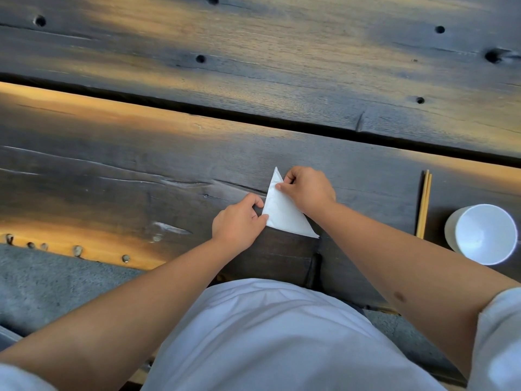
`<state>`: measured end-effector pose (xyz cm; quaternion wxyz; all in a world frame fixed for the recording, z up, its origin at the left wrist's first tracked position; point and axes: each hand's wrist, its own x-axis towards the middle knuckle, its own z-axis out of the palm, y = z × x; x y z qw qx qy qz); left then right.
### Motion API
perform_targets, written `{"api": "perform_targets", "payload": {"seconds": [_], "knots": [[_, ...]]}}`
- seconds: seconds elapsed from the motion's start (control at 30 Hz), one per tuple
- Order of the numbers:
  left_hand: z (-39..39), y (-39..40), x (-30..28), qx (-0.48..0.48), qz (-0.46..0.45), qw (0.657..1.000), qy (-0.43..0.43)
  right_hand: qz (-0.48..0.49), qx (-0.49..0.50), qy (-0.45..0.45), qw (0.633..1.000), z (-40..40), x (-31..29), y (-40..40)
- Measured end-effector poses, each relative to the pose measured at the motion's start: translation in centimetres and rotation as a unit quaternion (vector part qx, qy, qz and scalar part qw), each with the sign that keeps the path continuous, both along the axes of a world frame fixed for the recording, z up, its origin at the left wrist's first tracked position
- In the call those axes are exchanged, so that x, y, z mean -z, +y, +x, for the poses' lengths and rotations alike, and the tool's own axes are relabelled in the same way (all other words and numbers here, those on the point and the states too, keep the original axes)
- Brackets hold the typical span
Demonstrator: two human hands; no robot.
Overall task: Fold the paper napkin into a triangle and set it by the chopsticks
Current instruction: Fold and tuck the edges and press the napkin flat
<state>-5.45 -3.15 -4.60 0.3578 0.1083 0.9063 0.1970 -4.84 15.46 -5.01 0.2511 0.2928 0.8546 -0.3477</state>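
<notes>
A white paper napkin (283,214) lies folded in a triangle on the dark wooden table (141,165), just in front of me, its tip pointing away. My left hand (238,222) pinches its lower left edge. My right hand (306,189) presses fingertips on its upper right edge and covers part of that side. A pair of wooden chopsticks (424,204) lies lengthwise well to the right of the napkin, apart from both hands.
A white paper cup (483,234) stands right of the chopsticks near the table's front edge. A long dark gap (225,111) runs between two table planks beyond the napkin. Grey floor (42,283) shows below the table edge at left.
</notes>
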Motion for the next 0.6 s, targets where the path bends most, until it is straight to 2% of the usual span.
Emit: {"api": "perform_targets", "payload": {"seconds": [0.47, 0.6], "knots": [[0.20, -0.31, 0.02, 0.017, 0.005, 1.000, -0.002, 0.037, 0.002, -0.004, 0.999, -0.07, -0.08, -0.50], [0.32, -0.42, 0.00, 0.020, 0.012, 1.000, 0.003, 0.057, -0.014, 0.025, 0.998, 0.12, -0.18, -0.89]]}}
